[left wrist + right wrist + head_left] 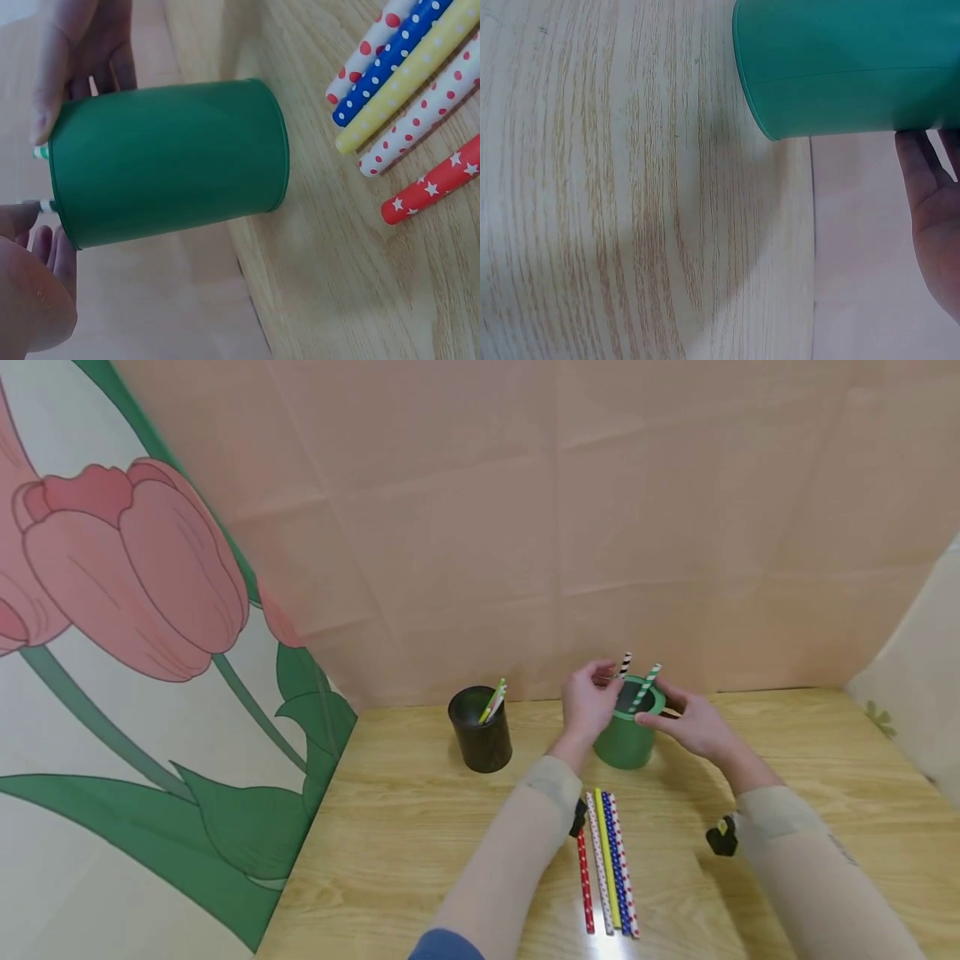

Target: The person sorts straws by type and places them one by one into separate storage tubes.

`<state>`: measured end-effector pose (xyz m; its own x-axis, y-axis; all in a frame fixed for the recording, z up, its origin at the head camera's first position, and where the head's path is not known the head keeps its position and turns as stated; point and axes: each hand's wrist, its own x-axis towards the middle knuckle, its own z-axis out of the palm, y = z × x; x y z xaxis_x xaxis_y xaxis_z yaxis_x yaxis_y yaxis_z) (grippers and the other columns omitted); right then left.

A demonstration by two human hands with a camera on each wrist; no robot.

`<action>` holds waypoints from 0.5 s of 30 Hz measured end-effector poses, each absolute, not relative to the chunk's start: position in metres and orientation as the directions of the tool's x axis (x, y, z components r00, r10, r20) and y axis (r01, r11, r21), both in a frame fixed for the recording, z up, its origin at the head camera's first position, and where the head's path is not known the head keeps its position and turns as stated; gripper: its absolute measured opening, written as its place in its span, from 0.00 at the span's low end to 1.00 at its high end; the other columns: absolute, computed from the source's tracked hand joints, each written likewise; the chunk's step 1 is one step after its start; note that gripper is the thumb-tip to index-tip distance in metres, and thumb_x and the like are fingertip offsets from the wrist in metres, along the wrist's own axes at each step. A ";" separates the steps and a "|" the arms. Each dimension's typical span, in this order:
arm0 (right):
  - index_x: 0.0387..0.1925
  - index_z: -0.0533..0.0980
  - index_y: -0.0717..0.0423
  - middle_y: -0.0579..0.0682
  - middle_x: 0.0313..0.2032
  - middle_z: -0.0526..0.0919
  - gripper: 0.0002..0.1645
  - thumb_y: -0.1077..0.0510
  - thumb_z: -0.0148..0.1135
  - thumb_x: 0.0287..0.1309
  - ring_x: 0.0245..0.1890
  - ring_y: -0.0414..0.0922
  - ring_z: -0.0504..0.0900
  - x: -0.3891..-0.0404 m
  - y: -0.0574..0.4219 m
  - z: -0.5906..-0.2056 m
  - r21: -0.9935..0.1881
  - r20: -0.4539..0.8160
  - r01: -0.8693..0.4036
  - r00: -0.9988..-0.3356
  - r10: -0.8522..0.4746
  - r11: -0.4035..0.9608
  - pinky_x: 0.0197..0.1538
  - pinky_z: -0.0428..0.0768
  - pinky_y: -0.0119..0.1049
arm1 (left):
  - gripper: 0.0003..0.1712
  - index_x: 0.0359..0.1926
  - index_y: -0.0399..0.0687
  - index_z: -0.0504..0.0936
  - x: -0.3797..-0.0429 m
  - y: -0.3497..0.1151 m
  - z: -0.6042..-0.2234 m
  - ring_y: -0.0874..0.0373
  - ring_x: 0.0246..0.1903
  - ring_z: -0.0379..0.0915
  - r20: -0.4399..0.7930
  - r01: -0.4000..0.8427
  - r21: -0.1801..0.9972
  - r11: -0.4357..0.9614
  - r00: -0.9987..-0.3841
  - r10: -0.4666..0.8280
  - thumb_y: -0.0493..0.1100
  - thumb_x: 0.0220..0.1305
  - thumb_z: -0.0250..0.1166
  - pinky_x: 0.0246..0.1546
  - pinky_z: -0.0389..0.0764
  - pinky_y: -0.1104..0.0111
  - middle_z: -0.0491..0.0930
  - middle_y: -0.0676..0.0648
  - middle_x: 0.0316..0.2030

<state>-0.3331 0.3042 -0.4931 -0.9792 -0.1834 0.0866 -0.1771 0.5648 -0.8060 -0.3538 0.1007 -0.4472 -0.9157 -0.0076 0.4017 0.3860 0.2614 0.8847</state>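
A smooth, dark-green cylindrical cup (625,745) with a rolled rim and a dark interior stands upright on a wood-grain table (405,835), its rim gripped by the right hand (699,727). A green-and-white spiral-striped straw (646,687) leans inside, tilted rightward, its top above the rim. A black-and-white striped straw (626,663) — pinched by the left hand (588,700) at the cup's left rim — points upward, its lower part hidden.

At the left of the green cup's (625,746) rim, the left hand (591,703) holds thumb and fingertips in a pinch. The right hand (696,723) grips the cup's right side, thumb on the near rim. Left forearm (510,862) and right forearm (813,868) slant inward toward the cup.
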 end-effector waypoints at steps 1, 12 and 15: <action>0.86 0.47 0.61 0.74 0.78 0.59 0.64 0.32 0.69 0.69 0.76 0.72 0.62 -0.333 0.304 -0.494 -0.809 0.090 -0.180 -0.979 -0.185 0.559 0.69 0.72 0.68 | 0.14 0.51 0.42 0.91 -0.354 0.100 -0.448 0.67 0.35 0.82 0.403 0.387 0.886 0.257 -0.915 -0.011 0.30 0.64 0.76 0.39 0.82 0.82 0.90 0.49 0.40; 0.85 0.56 0.54 0.70 0.73 0.71 0.55 0.35 0.68 0.71 0.74 0.70 0.67 -0.332 0.304 -0.494 -0.826 0.113 -0.201 -0.974 -0.194 0.526 0.66 0.76 0.68 | 0.13 0.49 0.43 0.91 -0.356 0.096 -0.450 0.71 0.35 0.79 0.411 0.393 0.881 0.262 -0.911 -0.016 0.30 0.65 0.76 0.40 0.82 0.82 0.89 0.51 0.38; 0.85 0.55 0.54 0.71 0.73 0.70 0.56 0.34 0.68 0.70 0.74 0.71 0.66 -0.332 0.304 -0.494 -0.826 0.104 -0.193 -0.976 -0.194 0.530 0.67 0.75 0.69 | 0.13 0.49 0.42 0.91 -0.356 0.095 -0.451 0.71 0.35 0.79 0.413 0.395 0.879 0.269 -0.911 -0.013 0.30 0.65 0.76 0.40 0.82 0.82 0.90 0.46 0.40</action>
